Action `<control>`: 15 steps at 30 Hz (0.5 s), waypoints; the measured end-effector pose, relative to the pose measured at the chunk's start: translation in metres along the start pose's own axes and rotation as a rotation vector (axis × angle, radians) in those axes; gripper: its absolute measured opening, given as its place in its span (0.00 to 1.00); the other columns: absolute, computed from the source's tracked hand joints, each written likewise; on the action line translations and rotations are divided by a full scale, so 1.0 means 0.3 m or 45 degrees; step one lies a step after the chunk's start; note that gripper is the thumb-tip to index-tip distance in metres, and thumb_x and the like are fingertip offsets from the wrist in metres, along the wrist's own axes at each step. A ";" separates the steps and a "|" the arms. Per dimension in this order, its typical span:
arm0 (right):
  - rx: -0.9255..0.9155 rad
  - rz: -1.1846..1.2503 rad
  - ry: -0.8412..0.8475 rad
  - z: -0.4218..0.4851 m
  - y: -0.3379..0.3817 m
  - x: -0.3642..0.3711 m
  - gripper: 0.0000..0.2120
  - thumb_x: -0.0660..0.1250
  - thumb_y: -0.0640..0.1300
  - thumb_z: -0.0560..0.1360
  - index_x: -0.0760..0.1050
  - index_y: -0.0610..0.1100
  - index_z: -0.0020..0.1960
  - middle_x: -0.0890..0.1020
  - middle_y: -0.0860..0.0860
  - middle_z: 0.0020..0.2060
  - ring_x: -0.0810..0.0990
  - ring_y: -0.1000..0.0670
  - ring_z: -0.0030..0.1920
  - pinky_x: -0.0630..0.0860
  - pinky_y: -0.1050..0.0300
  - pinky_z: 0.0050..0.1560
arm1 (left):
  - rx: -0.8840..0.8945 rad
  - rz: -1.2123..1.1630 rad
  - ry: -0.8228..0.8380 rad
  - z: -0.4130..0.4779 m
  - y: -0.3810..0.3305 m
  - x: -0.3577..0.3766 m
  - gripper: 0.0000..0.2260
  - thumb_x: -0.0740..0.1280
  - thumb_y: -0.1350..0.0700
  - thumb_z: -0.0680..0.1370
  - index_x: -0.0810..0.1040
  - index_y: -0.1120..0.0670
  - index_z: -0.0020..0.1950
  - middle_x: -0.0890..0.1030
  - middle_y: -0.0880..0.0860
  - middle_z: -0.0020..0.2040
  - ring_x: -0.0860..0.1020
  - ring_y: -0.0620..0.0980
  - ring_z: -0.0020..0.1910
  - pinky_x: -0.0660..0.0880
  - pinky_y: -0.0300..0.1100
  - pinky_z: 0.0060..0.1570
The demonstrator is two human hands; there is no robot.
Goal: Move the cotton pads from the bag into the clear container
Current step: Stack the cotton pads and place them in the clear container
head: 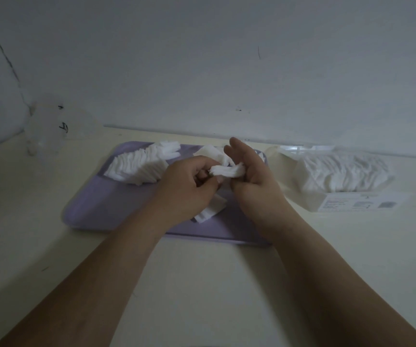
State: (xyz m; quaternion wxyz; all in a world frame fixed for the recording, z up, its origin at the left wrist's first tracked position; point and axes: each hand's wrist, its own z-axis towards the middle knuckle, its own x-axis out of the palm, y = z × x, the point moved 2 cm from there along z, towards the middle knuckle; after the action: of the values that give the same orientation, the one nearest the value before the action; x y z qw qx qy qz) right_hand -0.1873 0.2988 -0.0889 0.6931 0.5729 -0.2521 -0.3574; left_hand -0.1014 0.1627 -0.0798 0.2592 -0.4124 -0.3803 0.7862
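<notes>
Over the purple tray at the desk's far edge, both hands pinch one small bunch of cotton pads, left hand curled, right hand half spread, seemingly squaring it; the bag lies toward the right edge; the clear container waits at the far left corner.

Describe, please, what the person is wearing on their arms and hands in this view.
Nothing shows on either. The left hand and right hand are bare, with no gloves, rings, watch or bracelets visible. Both forearms are uncovered right down to the frame's bottom edge, so no sleeve appears anywhere in view.
</notes>
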 end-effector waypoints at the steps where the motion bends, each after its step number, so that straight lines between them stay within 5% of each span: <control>1: 0.004 0.019 -0.006 0.000 -0.001 -0.001 0.38 0.60 0.27 0.73 0.65 0.53 0.78 0.73 0.51 0.74 0.71 0.55 0.75 0.71 0.54 0.75 | -0.007 0.014 -0.016 0.001 0.004 -0.002 0.04 0.73 0.54 0.77 0.85 0.47 0.50 0.83 0.55 0.38 0.80 0.57 0.39 0.78 0.53 0.42; 6: 0.112 0.103 -0.269 0.011 -0.021 -0.037 0.25 0.73 0.34 0.78 0.75 0.45 0.73 0.84 0.50 0.62 0.83 0.53 0.64 0.79 0.46 0.69 | -0.029 -0.001 -0.016 0.001 0.010 -0.007 0.03 0.73 0.52 0.77 0.84 0.50 0.46 0.81 0.56 0.36 0.74 0.45 0.32 0.73 0.45 0.37; 10: 0.158 0.169 -0.283 0.018 -0.035 -0.061 0.11 0.74 0.35 0.78 0.85 0.43 0.59 0.89 0.47 0.50 0.87 0.51 0.50 0.83 0.47 0.60 | -0.047 -0.017 0.044 -0.004 -0.003 -0.016 0.05 0.69 0.55 0.82 0.85 0.51 0.50 0.85 0.51 0.40 0.81 0.49 0.37 0.77 0.45 0.42; 15: 0.149 0.188 -0.290 0.030 -0.047 -0.061 0.14 0.73 0.32 0.77 0.84 0.41 0.61 0.89 0.46 0.52 0.87 0.45 0.56 0.81 0.46 0.62 | -0.057 -0.033 0.084 -0.002 -0.008 -0.018 0.10 0.63 0.61 0.84 0.85 0.52 0.53 0.83 0.43 0.38 0.77 0.40 0.34 0.74 0.34 0.40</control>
State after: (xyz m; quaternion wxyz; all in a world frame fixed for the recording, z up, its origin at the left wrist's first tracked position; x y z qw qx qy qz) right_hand -0.2084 0.3064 -0.0997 0.6498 0.5481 -0.3911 -0.3526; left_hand -0.0979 0.1604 -0.0757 0.2723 -0.4389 -0.3944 0.7601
